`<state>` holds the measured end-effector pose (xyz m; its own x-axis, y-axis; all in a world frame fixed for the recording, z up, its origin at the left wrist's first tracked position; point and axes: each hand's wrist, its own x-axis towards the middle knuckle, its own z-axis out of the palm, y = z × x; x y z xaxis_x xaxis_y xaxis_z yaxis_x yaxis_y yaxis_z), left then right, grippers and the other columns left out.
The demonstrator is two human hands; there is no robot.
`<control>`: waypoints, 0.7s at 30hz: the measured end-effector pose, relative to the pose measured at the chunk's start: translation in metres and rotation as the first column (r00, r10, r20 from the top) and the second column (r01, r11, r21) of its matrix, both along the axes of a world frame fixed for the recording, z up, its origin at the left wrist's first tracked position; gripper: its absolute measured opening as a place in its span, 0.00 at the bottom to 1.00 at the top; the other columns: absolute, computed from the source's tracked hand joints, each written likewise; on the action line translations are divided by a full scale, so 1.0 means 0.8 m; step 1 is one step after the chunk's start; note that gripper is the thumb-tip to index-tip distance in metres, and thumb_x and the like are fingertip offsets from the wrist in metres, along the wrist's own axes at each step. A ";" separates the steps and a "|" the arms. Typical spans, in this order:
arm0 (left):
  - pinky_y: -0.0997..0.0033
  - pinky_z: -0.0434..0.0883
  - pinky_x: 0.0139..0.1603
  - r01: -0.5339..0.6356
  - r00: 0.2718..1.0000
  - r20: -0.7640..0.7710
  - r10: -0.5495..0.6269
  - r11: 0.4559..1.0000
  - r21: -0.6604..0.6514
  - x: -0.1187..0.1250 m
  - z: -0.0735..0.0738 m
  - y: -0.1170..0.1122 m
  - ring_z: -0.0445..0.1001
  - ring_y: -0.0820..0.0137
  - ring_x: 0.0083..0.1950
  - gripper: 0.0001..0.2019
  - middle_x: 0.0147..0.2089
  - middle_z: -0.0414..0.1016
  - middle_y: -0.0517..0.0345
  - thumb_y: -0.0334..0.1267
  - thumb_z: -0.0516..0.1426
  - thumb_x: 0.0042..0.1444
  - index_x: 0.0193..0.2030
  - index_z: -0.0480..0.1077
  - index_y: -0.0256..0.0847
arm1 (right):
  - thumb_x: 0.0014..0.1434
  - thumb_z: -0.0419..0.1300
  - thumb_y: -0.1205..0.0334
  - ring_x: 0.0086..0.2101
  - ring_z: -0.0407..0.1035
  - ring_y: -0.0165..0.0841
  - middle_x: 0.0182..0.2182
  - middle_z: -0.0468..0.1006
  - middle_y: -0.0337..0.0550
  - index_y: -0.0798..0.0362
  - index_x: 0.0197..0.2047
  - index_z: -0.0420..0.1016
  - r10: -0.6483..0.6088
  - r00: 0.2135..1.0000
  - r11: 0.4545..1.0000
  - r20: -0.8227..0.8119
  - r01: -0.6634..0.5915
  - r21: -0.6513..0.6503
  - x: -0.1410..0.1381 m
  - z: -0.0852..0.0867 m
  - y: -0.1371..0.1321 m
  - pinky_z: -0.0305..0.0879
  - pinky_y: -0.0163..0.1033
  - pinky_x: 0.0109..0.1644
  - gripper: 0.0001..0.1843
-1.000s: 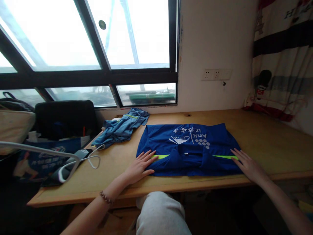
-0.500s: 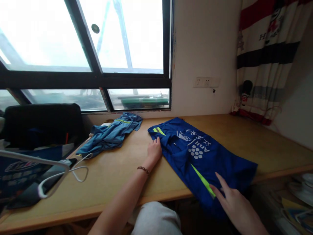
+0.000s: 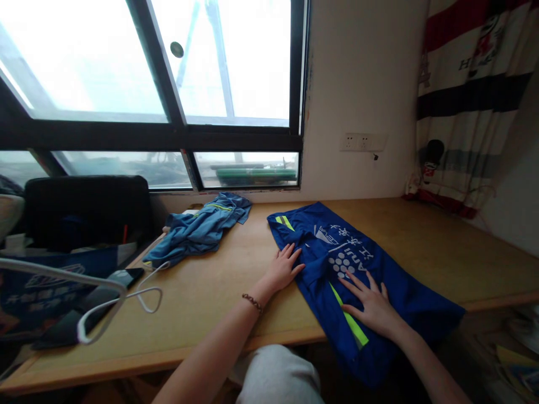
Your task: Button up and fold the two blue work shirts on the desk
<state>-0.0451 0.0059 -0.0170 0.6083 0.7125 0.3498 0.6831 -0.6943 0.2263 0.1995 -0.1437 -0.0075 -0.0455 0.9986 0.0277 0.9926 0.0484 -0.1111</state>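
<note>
A dark blue shirt (image 3: 379,264) with white print and neon green stripes lies folded on the wooden table (image 3: 202,297), turned at an angle, its near end hanging over the table's front edge. My left hand (image 3: 283,267) lies flat and open on the shirt's left edge, a bead bracelet on the wrist. My right hand (image 3: 370,303) rests open on the shirt's middle, fingers spread beside the green stripe.
A crumpled lighter blue garment (image 3: 202,227) lies at the back left near the window. A white clothes hanger (image 3: 105,303) sticks out over a phone (image 3: 120,276) at the left. A black bag (image 3: 84,210) and a striped curtain (image 3: 467,101) flank the table.
The shirt has been swung from lying square to the table edge to lying at an angle. My right hand has moved from its near end onto its middle. My left hand has spread on its left edge.
</note>
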 end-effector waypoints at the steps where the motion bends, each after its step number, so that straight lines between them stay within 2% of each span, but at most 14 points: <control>1: 0.51 0.51 0.59 -0.001 1.000 0.019 0.000 1.000 0.029 0.001 0.004 -0.003 0.46 0.60 0.64 0.27 0.63 0.48 0.48 0.52 0.42 0.56 0.60 0.52 0.43 | 0.50 0.42 0.34 0.58 0.32 0.56 0.61 0.44 0.26 0.29 0.59 0.45 -0.035 0.999 0.999 0.010 0.035 -0.001 -0.003 -0.003 -0.004 0.39 0.70 0.51 0.33; 4: 0.53 0.49 0.60 0.038 0.996 0.075 -0.048 0.991 0.132 0.007 0.022 -0.019 0.44 0.62 0.64 0.26 0.64 0.45 0.48 0.49 0.43 0.57 0.61 0.49 0.41 | 0.50 0.39 0.32 0.57 0.32 0.59 0.61 0.43 0.23 0.28 0.59 0.44 -0.166 0.985 0.986 0.034 0.166 0.014 -0.009 -0.011 -0.016 0.39 0.71 0.49 0.33; 7: 0.55 0.46 0.62 0.179 0.980 0.051 -0.193 0.963 0.202 0.016 0.042 -0.041 0.42 0.64 0.65 0.27 0.65 0.43 0.50 0.48 0.44 0.57 0.62 0.46 0.42 | 0.49 0.38 0.32 0.56 0.34 0.62 0.61 0.42 0.22 0.28 0.59 0.45 -0.303 0.952 0.953 0.045 0.302 0.027 -0.004 -0.018 -0.018 0.41 0.72 0.48 0.34; 10: 0.54 0.44 0.62 0.329 0.944 -0.034 -0.329 0.924 0.196 0.023 0.048 -0.056 0.42 0.65 0.65 0.27 0.65 0.45 0.54 0.48 0.44 0.57 0.62 0.47 0.45 | 0.49 0.37 0.31 0.56 0.36 0.63 0.61 0.42 0.23 0.27 0.58 0.45 -0.392 0.919 0.920 0.041 0.392 0.011 0.024 -0.022 -0.009 0.43 0.72 0.46 0.34; 12: 0.53 0.43 0.62 0.367 0.930 -0.073 -0.360 0.915 0.165 0.023 0.046 -0.056 0.43 0.65 0.65 0.26 0.64 0.46 0.54 0.49 0.44 0.57 0.61 0.48 0.46 | 0.48 0.37 0.31 0.55 0.37 0.63 0.61 0.42 0.24 0.28 0.59 0.45 -0.433 0.901 0.901 0.035 0.433 -0.013 0.055 -0.024 0.002 0.43 0.72 0.46 0.34; 15: 0.54 0.44 0.62 0.315 0.949 -0.058 -0.311 0.941 0.120 0.017 0.037 -0.045 0.44 0.66 0.64 0.24 0.63 0.49 0.55 0.48 0.43 0.58 0.60 0.51 0.46 | 0.48 0.37 0.31 0.55 0.38 0.64 0.62 0.41 0.27 0.29 0.59 0.44 -0.470 0.882 0.881 0.035 0.471 -0.035 0.111 -0.026 0.019 0.44 0.71 0.45 0.35; 18: 0.58 0.46 0.62 0.181 0.983 0.028 -0.184 0.980 0.076 0.008 0.028 -0.028 0.47 0.68 0.63 0.22 0.62 0.53 0.55 0.46 0.41 0.59 0.59 0.54 0.45 | 0.49 0.37 0.32 0.55 0.39 0.64 0.62 0.41 0.30 0.31 0.60 0.45 -0.461 0.886 0.886 0.044 0.463 -0.025 0.164 -0.026 0.033 0.44 0.71 0.45 0.35; 21: 0.60 0.51 0.60 0.066 0.994 0.083 -0.066 0.998 0.008 0.001 0.020 -0.013 0.52 0.68 0.62 0.22 0.60 0.58 0.53 0.46 0.41 0.59 0.57 0.58 0.42 | 0.50 0.38 0.34 0.55 0.42 0.61 0.62 0.44 0.33 0.33 0.60 0.46 -0.434 0.899 0.901 0.067 0.435 0.004 0.203 -0.024 0.044 0.45 0.68 0.47 0.34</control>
